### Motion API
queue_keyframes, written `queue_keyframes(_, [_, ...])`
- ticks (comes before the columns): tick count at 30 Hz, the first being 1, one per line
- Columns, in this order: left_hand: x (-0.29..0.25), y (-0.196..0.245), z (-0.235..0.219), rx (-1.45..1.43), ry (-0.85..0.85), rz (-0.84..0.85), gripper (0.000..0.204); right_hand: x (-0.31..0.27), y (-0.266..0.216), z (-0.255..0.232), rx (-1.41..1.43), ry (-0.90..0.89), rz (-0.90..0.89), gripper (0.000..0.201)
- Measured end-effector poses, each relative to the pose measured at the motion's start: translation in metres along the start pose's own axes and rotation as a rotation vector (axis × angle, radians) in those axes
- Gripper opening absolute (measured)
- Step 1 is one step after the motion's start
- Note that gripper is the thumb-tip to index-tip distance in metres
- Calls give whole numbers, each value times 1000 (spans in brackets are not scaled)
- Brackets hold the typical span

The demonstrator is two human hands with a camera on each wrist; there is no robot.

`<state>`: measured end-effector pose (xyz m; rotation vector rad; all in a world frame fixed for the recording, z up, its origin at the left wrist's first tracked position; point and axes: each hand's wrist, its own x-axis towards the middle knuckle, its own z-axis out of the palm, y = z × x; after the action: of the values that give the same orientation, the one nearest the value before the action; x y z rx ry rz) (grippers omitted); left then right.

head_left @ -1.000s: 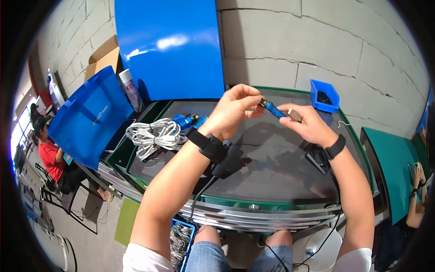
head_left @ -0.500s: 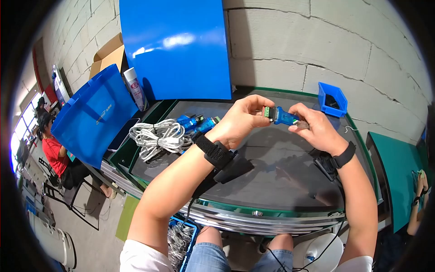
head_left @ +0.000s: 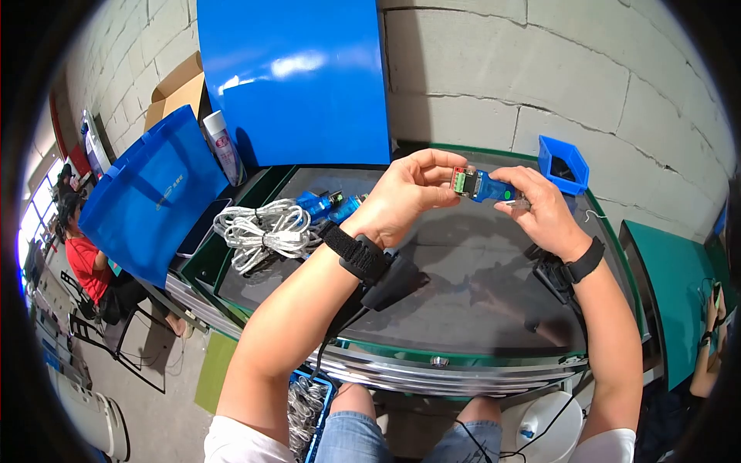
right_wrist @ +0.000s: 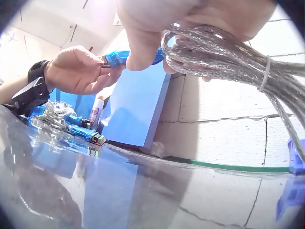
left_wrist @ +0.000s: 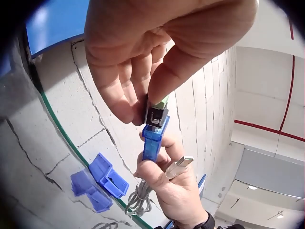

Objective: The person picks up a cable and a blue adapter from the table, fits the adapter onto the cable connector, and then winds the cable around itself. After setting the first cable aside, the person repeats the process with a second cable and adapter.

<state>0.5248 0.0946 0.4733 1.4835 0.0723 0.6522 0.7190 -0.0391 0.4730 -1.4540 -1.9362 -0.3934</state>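
Between my hands, above the table, is a blue see-through serial adapter [head_left: 494,187] with a green terminal block [head_left: 461,182] on its end. My left hand [head_left: 407,190] pinches that terminal end between thumb and fingers. My right hand [head_left: 546,217] grips the blue body; a USB plug [left_wrist: 181,164] sticks out by its thumb. A coiled, tied grey cable [right_wrist: 224,52] hangs from the right hand in the right wrist view. Left of my left hand, bundled silvery cables [head_left: 266,231] with more blue adapters [head_left: 315,204] lie on the table.
A small blue bin [head_left: 567,179] stands at the table's back right. On the left are a blue bag-like holder [head_left: 158,197], a spray can [head_left: 222,147] and a tall blue panel [head_left: 301,100]. Below the table edge sit a blue crate of cables [head_left: 305,413] and a white bucket [head_left: 556,424].
The adapter has turned from a slant to nearly level, and its green terminal block now shows. The USB plug at my right hand has swung down. Both hands keep hold.
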Motion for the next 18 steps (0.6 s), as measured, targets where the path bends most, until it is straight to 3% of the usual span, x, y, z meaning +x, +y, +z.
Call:
queue_keyframes(9, [-4,5,10,7,-57,151,34,-2,5,4,131,48,-58,41])
queue_keyframes(11, [-6,8,12,-12,-35,176,28,-6,3,7,539,-23,129,38])
queue_keyframes(12, [-7,9,13,-30,-14,193,24,-7,-3,0,574,-141,242,37])
queue_keyframes(18, [-6,8,5,-90,9,150,15,-2,-18,-14,880,-302,343,45])
